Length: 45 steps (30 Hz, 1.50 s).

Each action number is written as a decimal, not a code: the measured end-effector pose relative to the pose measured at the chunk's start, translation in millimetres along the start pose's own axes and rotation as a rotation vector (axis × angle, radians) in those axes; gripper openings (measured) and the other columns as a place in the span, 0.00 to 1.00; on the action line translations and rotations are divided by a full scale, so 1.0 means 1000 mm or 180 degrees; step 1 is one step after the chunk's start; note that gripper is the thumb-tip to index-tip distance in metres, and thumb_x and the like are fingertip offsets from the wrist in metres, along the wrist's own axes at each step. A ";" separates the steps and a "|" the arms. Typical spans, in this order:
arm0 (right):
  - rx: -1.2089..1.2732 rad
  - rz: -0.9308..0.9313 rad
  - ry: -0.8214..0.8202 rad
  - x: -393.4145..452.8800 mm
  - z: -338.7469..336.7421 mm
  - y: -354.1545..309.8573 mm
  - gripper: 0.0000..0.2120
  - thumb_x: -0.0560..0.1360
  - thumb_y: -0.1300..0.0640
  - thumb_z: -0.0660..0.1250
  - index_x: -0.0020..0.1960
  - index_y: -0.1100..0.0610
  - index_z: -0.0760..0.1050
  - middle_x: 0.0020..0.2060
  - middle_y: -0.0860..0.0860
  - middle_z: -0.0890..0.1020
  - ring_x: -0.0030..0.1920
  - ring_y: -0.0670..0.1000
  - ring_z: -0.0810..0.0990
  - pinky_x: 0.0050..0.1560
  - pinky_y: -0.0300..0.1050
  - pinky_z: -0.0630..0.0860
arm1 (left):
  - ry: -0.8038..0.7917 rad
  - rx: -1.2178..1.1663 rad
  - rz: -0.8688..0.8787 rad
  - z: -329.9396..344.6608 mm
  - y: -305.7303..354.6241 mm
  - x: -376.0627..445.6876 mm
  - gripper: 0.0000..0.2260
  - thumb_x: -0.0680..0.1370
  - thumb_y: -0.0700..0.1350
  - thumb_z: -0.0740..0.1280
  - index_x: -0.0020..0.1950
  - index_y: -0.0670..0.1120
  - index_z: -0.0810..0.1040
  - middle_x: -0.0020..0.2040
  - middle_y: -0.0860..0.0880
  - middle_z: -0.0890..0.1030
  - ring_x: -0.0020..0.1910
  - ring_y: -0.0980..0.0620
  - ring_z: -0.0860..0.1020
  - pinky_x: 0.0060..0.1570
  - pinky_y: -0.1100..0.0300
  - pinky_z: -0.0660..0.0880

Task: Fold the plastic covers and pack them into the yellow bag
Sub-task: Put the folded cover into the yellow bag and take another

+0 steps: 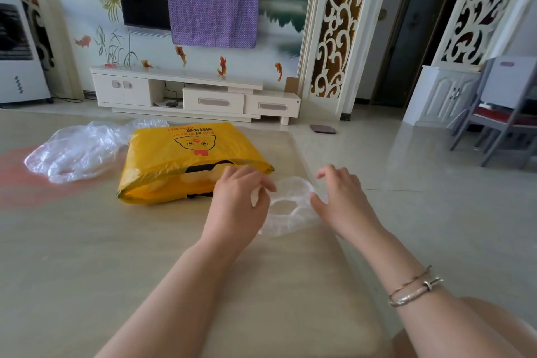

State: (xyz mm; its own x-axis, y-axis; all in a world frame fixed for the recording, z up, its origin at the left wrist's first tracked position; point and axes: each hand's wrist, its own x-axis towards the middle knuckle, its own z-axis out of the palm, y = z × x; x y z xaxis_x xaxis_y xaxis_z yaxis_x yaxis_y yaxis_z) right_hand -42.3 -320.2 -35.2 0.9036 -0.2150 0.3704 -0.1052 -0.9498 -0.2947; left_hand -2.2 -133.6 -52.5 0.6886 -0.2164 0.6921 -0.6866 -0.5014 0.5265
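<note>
A round clear plastic cover (pixel 287 206) with a gathered elastic rim lies on the beige table (pixel 87 241) between my hands. My left hand (pixel 236 203) pinches its left edge with curled fingers. My right hand (pixel 341 197) rests at the cover's right edge, fingers bent down onto the plastic. Just behind my left hand lies the yellow bag (pixel 186 160) with a cartoon face, its mouth toward me and pale covers showing inside. A crumpled pile of clear plastic covers (pixel 78 151) sits to the left of the bag.
The table's right edge runs just right of my right hand, with tiled floor beyond. A grey chair (pixel 499 122) stands at the far right. A white TV cabinet (pixel 191 93) lines the back wall. A dark flat object (pixel 322 128) lies on the floor.
</note>
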 end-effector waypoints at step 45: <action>0.1616 0.0578 -0.0129 0.012 0.015 0.013 0.10 0.77 0.54 0.66 0.38 0.55 0.75 0.27 0.45 0.76 0.29 0.44 0.75 0.35 0.40 0.68 | -0.0679 -0.0468 -0.1736 0.000 -0.011 0.005 0.09 0.81 0.44 0.61 0.45 0.46 0.79 0.39 0.50 0.80 0.37 0.52 0.76 0.35 0.61 0.71</action>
State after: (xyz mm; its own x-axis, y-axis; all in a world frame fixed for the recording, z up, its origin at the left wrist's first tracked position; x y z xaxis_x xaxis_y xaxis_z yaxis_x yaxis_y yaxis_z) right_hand -26.6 -331.5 -48.3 0.9059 -0.3470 0.2426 -0.0563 -0.6667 -0.7432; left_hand 9.0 -129.3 -55.4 0.9716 -0.1315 0.1968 -0.2359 -0.4694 0.8509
